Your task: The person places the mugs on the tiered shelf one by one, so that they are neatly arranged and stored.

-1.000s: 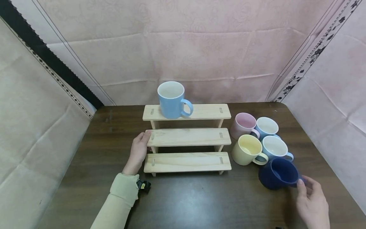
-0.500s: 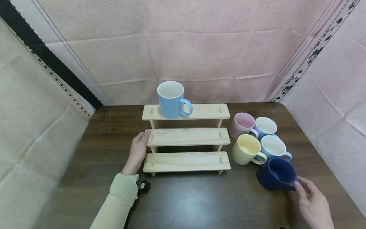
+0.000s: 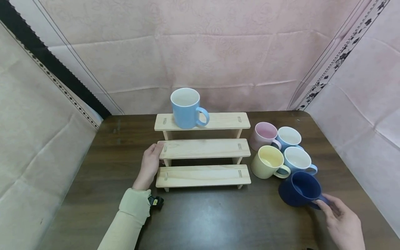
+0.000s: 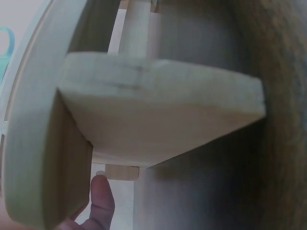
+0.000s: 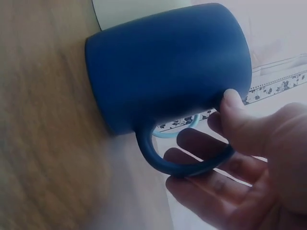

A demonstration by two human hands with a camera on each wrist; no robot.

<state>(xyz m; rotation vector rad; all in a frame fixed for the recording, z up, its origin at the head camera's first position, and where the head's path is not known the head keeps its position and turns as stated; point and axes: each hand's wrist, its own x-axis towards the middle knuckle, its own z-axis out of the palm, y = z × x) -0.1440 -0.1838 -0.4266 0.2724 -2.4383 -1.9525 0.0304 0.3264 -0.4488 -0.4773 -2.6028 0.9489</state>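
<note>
A three-tier wooden stand (image 3: 203, 175) is at the centre of the head view. My left hand (image 3: 150, 162) grips the left end of its middle shelf; in the left wrist view the fingers (image 4: 101, 199) curl round the board's edge. A dark blue mug (image 3: 295, 194) is at the lower right, and my right hand (image 3: 343, 220) pinches its handle. The right wrist view shows thumb and fingers round the handle of the dark blue mug (image 5: 168, 67). On the top shelf stands a light blue mug (image 3: 186, 114), its handle to the right.
Right of the stand, a pink mug (image 3: 260, 139), a yellow mug (image 3: 264, 168) and two light blue mugs (image 3: 289, 140) stand close together on the brown table (image 3: 212, 222). The dark blue mug is close in front of them. Pale cloth (image 3: 218, 59) hangs behind and at both sides.
The dark blue mug and my right hand have shifted slightly left, with the fingers moving along the handle. My left hand keeps its grip on the shelf.
</note>
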